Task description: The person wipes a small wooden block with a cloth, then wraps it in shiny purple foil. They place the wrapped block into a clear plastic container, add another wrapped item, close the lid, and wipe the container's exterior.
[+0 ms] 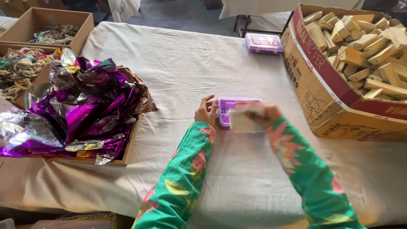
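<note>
Between the two hands on the cloth-covered worktop (178,76) sits a small purple plastic box (227,111). Left hand (206,112) rests half-open against the box's left side; right hand (263,114), blurred, grips a pale flat lid (242,121) over it. Well right of that hand stands a cardboard carton of wooden blocks (339,89).

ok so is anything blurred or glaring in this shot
Head view: the right hand and the pale flat piece it holds are motion-smeared; the left hand by the purple box is sharp; the foil glints; the light is soft daylight.
</note>
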